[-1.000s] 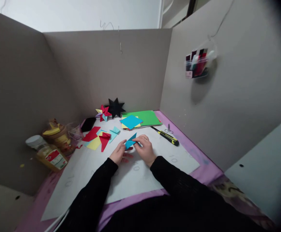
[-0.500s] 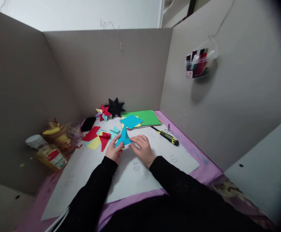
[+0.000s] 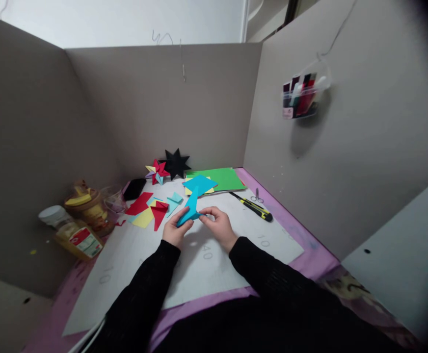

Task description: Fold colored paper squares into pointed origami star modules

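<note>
A folded piece of blue paper is held above the white board, its narrow point directed away from me. My left hand grips its left side, thumb on top. At the paper's right corner, my right hand pinches the edge between thumb and fingers. Just beyond lies a flat blue paper square on top of yellow and green sheets. To the left of my hands are a folded red paper piece, a folded light-blue piece and a yellow sheet.
A yellow-black utility knife and small scissors lie at right. A black paper star and a multicoloured star stand at the back. A phone, a glue bottle and a plastic cup are at left.
The blue paper has turned in my hands, its point tilting to the right and its folds looking narrower. My left hand has shifted slightly right, and my right fingers have closed on the corner.
</note>
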Tool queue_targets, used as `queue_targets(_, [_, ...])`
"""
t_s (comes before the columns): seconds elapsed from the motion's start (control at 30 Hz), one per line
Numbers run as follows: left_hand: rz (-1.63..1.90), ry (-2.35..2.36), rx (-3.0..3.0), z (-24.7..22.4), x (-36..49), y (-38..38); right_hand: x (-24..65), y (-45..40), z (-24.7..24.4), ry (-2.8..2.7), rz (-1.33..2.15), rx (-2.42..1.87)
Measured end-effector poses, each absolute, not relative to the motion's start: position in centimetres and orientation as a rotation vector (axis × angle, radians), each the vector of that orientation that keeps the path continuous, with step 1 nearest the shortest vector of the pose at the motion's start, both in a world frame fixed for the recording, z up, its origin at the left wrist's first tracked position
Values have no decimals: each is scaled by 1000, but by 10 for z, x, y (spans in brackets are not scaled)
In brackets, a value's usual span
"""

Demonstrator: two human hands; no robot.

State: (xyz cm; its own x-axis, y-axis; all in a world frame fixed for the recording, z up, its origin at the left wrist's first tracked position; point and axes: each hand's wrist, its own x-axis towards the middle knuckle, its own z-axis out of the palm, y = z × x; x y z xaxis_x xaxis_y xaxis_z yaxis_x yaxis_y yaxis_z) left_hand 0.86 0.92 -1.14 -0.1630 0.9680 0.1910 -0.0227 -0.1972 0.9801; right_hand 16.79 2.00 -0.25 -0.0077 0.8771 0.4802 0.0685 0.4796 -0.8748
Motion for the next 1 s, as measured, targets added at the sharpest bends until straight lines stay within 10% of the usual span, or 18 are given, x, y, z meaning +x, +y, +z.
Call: queue_targets(1.0, [1432, 1126, 1237, -7, 14, 3, 171, 17, 3, -1732, 297, -734])
